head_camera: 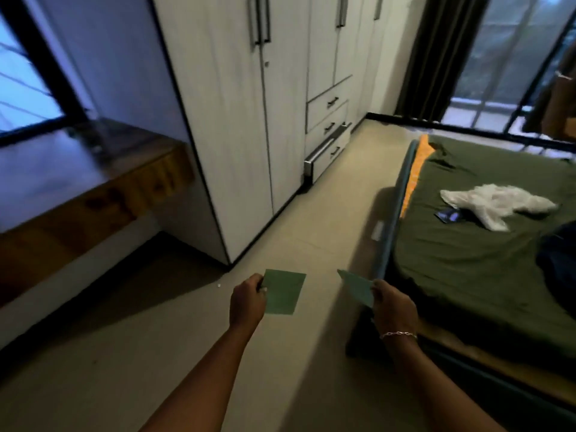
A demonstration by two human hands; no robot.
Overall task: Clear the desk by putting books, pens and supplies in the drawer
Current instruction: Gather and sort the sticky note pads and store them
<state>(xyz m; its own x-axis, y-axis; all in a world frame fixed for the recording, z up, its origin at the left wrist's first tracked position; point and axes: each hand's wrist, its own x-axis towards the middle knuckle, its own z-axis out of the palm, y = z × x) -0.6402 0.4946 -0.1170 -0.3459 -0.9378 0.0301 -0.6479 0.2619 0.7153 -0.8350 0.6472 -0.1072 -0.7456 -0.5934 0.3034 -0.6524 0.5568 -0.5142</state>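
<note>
We begin at the grip. Our left hand [247,302] pinches a flat green sheet [285,296] at its left edge with curled fingers, so this grip is closed on the sheet. Our right hand [394,307], with a thin bracelet [399,334] on the wrist, pinches a second green sheet [357,289] at its near end. This one is tilted, and we see it nearly edge-on. Both sheets hang in the air over the floor [187,338], apart from each other, and touch nothing else. Whether they are paper or thin card we cannot tell.

We judge that the step in hand is the carrying: supplies go from the wooden tabletop [78,169] on our left to the drawer. The lowest drawer [327,151] of the white wardrobe [233,120] stands pulled out, far ahead of us, and the two drawers above it are closed. The next move calls for walking forward along the wardrobe, bending low, and laying the sheets flat into the open drawer.

The free passage of floor runs between the wardrobe front and the edge of the bed [467,260] on our right. The drawer front stands out into this passage, so a shin could meet it. On the bed lie a white plastic bag [495,204] and a small dark packet [448,216], well apart from our way.
</note>
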